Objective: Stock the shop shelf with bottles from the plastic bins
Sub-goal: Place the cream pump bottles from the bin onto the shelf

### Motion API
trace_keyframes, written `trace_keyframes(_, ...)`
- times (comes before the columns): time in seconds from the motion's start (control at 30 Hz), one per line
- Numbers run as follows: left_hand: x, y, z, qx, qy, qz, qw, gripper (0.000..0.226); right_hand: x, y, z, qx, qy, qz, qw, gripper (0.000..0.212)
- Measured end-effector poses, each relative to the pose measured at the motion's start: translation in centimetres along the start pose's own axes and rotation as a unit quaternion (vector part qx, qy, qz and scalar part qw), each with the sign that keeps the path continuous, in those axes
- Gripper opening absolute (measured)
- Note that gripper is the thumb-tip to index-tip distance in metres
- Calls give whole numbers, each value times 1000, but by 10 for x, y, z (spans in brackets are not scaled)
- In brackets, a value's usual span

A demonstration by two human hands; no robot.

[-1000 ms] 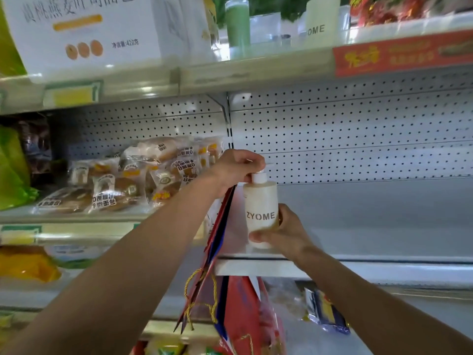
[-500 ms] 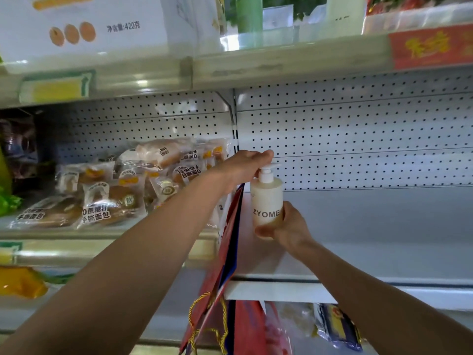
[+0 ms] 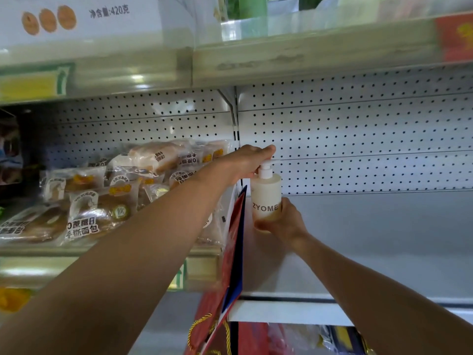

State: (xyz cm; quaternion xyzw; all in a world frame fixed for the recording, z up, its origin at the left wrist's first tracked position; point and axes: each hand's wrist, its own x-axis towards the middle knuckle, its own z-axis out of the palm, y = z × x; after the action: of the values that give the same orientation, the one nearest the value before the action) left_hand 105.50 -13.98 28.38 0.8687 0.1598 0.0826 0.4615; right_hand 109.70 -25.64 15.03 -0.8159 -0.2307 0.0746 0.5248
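Observation:
A cream pump bottle (image 3: 266, 196) marked ZYOME stands upright at the back left corner of the white shelf (image 3: 371, 252), close to the perforated back wall. My left hand (image 3: 249, 161) holds its white pump head from above. My right hand (image 3: 284, 219) wraps around the bottle's lower body from the right. Whether the bottle's base touches the shelf is hidden by my right hand.
A red and blue gift bag (image 3: 233, 254) stands on edge at the shelf's left end. Packaged breads (image 3: 102, 198) fill the neighbouring shelf on the left. The upper shelf (image 3: 307, 55) carries a green bottle (image 3: 252, 11) and a white box (image 3: 84, 16).
Both hands have carried the bottle from the shelf's front edge deeper toward the back wall. The view has closed in on the shelf.

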Motion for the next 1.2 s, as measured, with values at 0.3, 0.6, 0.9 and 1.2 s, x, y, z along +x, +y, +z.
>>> trace_keyframes(0.3,4,-4,8,14,31,21,999,46,2,2,0,-29,-24,-5,999,64)
trace_keyframes(0.6,-40,4,24,288,201,168,921,39,-42,11,-70,-255,-4,-88,963,49)
trace_keyframes(0.9,-117,9,92,349,213,196,891,31,-123,32,-166,-385,36,-161,908,40)
trace_keyframes(1.2,-187,6,208,288,149,171,930,24,-209,89,-246,-405,37,-149,901,38)
